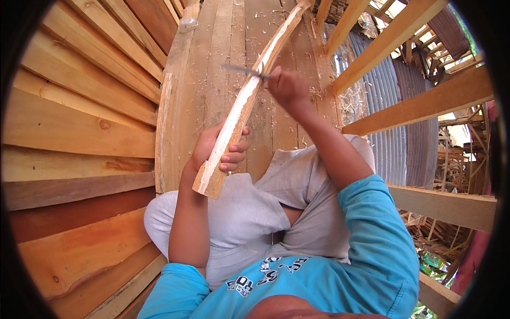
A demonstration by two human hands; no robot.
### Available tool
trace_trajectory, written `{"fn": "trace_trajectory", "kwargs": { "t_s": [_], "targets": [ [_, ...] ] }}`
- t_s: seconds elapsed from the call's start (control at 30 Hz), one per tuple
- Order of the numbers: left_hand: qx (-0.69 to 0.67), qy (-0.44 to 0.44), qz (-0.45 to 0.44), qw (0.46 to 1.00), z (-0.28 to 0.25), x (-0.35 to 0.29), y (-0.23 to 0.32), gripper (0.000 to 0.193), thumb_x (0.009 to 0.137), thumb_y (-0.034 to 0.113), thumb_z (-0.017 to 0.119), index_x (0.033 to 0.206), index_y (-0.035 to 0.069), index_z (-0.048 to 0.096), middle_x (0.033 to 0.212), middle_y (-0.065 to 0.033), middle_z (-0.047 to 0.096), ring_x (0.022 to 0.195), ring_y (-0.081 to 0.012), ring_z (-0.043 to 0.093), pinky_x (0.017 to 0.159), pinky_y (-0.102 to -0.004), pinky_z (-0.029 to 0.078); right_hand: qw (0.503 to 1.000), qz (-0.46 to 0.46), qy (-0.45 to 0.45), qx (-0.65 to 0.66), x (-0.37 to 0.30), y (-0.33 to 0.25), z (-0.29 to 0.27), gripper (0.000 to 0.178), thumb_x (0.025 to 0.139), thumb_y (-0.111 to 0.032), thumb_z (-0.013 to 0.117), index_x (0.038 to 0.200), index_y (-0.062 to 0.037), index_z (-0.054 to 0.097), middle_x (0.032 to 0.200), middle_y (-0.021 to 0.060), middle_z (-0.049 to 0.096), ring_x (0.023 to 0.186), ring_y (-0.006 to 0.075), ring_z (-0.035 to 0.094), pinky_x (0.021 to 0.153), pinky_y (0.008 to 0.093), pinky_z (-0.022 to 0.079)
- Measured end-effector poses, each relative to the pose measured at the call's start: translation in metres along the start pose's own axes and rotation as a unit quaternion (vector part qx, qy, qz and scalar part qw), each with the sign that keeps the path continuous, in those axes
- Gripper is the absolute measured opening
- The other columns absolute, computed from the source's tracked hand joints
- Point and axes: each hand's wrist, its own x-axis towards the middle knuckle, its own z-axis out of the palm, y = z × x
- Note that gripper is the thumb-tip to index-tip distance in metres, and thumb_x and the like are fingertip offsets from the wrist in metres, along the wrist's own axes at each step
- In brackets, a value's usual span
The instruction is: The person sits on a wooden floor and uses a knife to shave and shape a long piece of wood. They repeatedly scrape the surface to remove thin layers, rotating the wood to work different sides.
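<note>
Blue sleeves and grey trousers fill the near view — person seated on a plank floor [223, 80]. Left hand [215, 149] is wrapped around the lower end of a long wooden stick [241, 106], which slants up and away. Right hand [287, 87] grips a knife [241, 70], blade against the stick. Upper stretch looks pale, freshly shaved; shavings litter the floor — carving seems well underway, butt end rough.

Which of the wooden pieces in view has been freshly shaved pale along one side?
The long, slightly curved wooden stick gripped near its lower end by the left hand. Its shaved face is whitish, while the stacked planks at left stay orange-brown and uncut.
</note>
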Motion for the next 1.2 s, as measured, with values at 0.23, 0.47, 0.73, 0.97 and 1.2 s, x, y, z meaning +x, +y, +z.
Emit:
{"fn": "trace_trajectory", "kwargs": {
  "t_s": [0.23, 0.47, 0.73, 0.97, 1.2],
  "targets": [
    [-0.024, -0.003, 0.022, 0.999, -0.002, -0.004, 0.011, 0.03, 0.102, 0.03, 0.03, 0.105, 0.002, 0.042, 0.066, -0.0027, 0.04, 0.041, -0.0065, 0.039, 0.03, -0.0196, 0.036, 0.994, -0.026, -0.091, 0.057, -0.02, -0.039, -0.019, 0.053, 0.093, -0.028, 0.04, 0.054, -0.0007, 0.061, 0.055, 0.0234, 0.058, 0.052, 0.0421, 0.061, 0.057, 0.0518, 0.05],
    [-0.091, -0.028, -0.018, 0.995, -0.003, 0.006, 0.008, 0.037, 0.102, 0.04, 0.033, 0.108, 0.005, 0.044, 0.068, -0.0022, 0.042, 0.044, -0.0083, 0.038, 0.034, -0.022, 0.036, 0.999, 0.026, 0.015, 0.04, 0.012, 0.0, 0.005, 0.053, 0.094, -0.028, 0.039, 0.055, 0.0009, 0.061, 0.056, 0.0231, 0.058, 0.05, 0.0423, 0.058, 0.053, 0.0524, 0.047],
    [-0.086, -0.027, -0.021, 0.996, -0.003, 0.004, 0.0, 0.04, 0.102, 0.042, 0.033, 0.109, 0.004, 0.045, 0.069, -0.003, 0.042, 0.046, -0.0101, 0.04, 0.036, -0.0236, 0.037, 0.998, 0.014, 0.021, 0.051, 0.019, 0.015, -0.001, 0.052, 0.093, -0.028, 0.039, 0.057, 0.0013, 0.063, 0.058, 0.0254, 0.059, 0.054, 0.0433, 0.061, 0.059, 0.0519, 0.05],
    [-0.023, 0.012, -0.016, 1.0, 0.001, 0.004, -0.009, 0.04, 0.102, 0.043, 0.033, 0.108, 0.006, 0.046, 0.069, -0.0029, 0.042, 0.046, -0.0102, 0.04, 0.035, -0.0246, 0.037, 0.998, 0.007, 0.017, 0.06, 0.024, 0.026, -0.002, 0.053, 0.094, -0.029, 0.038, 0.058, 0.0015, 0.063, 0.058, 0.0251, 0.059, 0.056, 0.044, 0.062, 0.061, 0.0547, 0.051],
    [0.052, 0.036, -0.011, 0.998, -0.003, -0.009, -0.002, 0.045, 0.102, 0.048, 0.029, 0.108, 0.006, 0.046, 0.067, -0.0042, 0.043, 0.044, -0.0117, 0.041, 0.037, -0.0257, 0.038, 0.998, 0.051, -0.022, 0.028, 0.02, 0.013, -0.002, 0.054, 0.094, -0.03, 0.038, 0.064, 0.0053, 0.065, 0.063, 0.0277, 0.061, 0.061, 0.045, 0.062, 0.064, 0.0521, 0.05]
  ]
}}
